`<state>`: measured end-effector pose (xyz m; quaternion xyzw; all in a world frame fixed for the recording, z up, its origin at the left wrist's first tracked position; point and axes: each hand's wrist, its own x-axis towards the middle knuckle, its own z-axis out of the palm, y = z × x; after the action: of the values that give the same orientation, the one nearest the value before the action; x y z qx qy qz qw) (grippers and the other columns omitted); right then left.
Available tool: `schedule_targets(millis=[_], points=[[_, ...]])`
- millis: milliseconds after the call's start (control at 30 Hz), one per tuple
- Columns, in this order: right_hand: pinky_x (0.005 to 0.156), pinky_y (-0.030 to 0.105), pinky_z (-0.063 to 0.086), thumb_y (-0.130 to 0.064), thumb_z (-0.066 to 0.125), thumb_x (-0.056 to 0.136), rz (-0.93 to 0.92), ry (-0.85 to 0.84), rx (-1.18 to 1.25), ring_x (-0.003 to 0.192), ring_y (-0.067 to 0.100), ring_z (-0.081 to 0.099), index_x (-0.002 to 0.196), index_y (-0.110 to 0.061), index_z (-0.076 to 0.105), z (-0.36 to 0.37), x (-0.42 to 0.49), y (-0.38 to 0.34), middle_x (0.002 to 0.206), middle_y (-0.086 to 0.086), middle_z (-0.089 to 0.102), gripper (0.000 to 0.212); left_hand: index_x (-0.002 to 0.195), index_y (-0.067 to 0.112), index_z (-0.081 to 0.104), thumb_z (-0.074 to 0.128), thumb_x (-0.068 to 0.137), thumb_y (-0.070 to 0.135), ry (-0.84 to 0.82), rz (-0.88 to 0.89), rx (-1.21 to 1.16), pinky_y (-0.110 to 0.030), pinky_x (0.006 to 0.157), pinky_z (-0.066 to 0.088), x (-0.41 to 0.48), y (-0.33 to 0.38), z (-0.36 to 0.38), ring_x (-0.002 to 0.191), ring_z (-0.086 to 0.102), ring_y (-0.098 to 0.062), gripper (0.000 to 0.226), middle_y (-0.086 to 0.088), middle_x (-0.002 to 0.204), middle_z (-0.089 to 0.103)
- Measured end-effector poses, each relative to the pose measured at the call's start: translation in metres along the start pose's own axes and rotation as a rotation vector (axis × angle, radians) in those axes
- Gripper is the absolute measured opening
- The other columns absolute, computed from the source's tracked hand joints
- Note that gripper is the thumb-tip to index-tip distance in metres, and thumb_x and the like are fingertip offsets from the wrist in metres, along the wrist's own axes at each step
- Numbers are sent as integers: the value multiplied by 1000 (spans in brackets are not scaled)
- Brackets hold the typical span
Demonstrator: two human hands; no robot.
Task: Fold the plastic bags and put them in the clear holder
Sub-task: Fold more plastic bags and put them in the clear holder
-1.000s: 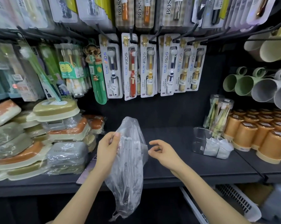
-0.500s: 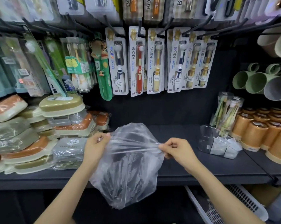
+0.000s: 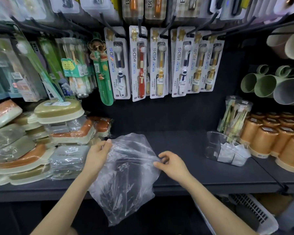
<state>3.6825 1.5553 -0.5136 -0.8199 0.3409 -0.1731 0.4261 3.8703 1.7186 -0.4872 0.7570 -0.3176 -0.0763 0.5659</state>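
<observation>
- Step in hand (judged): spreading the clear plastic bag point(image 3: 126, 175) flat before the first fold. The film is loose and crumpled, with no fold made yet.
- Bag location: well left of the clear holder point(image 3: 212, 146). Its upper part lies on the dark shelf point(image 3: 185, 145); its lower part hangs over the shelf's front edge.
- Left hand point(image 3: 97, 155): fingers point(image 3: 107, 143) pinch the bag's top corner, on the side away from the holder.
- Right hand point(image 3: 172, 164): thumb and forefinger pinch the bag's holder-side edge; the other fingers are loosely curled.
- Holder: stands on the same shelf, apart from both hands. White pieces point(image 3: 227, 155) sit inside, probably bags already folded, though the view is too blurred to confirm.
- Next move calls for pulling the film taut, pressing the air out, then carrying one pinched edge across to the other without letting the hanging part drag the bag off the shelf.
</observation>
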Motion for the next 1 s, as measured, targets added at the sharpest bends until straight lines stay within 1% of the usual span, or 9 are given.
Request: schedule_targets(millis=[67,167,233,333,433,567,700,867,1000], points=[[86,39,53,-28,76,80,16,5,90,83,16,64,80,-18,69,6,4,4,82,-4,69,12,66,13,35,44,100,37,-9,-26,-25,-31,61,27,0,-2,-2,60,32,-16,42,-2,60,30],[84,42,55,-22,77,80,-31,19,181,80,19,67,72,-12,69,-3,-1,-4,79,3,72,14,67,12,41,45,99,39,-12,-103,36,-29,58,29,1,-4,-11,59,39,-15,42,1,62,43],[76,38,57,-19,76,81,-95,-12,183,71,15,65,73,-9,68,-17,-9,-18,75,5,71,15,92,13,59,48,97,43,46,-123,383,-30,64,38,3,-4,-18,72,54,-23,33,-5,85,59],[57,23,52,-17,76,81,-174,-53,111,57,8,62,71,-9,67,-35,-18,-43,62,4,69,16,113,7,61,50,90,44,314,291,735,-39,82,40,-4,15,-16,96,55,-33,45,-15,105,60],[52,18,45,-15,77,80,-227,-61,117,50,6,59,70,-7,68,-45,-22,-72,54,1,65,16,106,13,67,50,86,47,85,717,525,-23,88,35,-26,53,10,98,53,-14,43,1,103,62],[54,21,49,-13,72,85,-257,-119,228,56,9,63,79,2,69,-53,-30,-91,64,11,69,16,106,20,68,54,82,56,-273,486,187,-10,85,39,-39,60,40,98,54,2,46,16,99,64],[73,22,54,-17,65,90,-299,-26,237,77,8,69,95,-15,69,-54,-36,-72,81,1,74,6,87,20,68,64,87,32,-193,379,-28,-17,78,46,-38,55,52,84,61,-3,13,11,86,68],[97,15,39,-49,63,82,-472,74,131,117,3,53,105,-34,65,-48,-58,-24,114,-20,62,28,81,8,60,63,92,21,-97,227,-243,-29,72,44,-33,52,55,73,53,-19,17,-12,80,60],[107,32,29,-70,59,76,-535,121,44,135,12,34,109,-45,62,-40,-62,-11,135,-21,45,42,82,1,55,58,95,13,-20,176,-296,-28,69,39,-28,50,53,71,45,-17,18,-15,75,50]])
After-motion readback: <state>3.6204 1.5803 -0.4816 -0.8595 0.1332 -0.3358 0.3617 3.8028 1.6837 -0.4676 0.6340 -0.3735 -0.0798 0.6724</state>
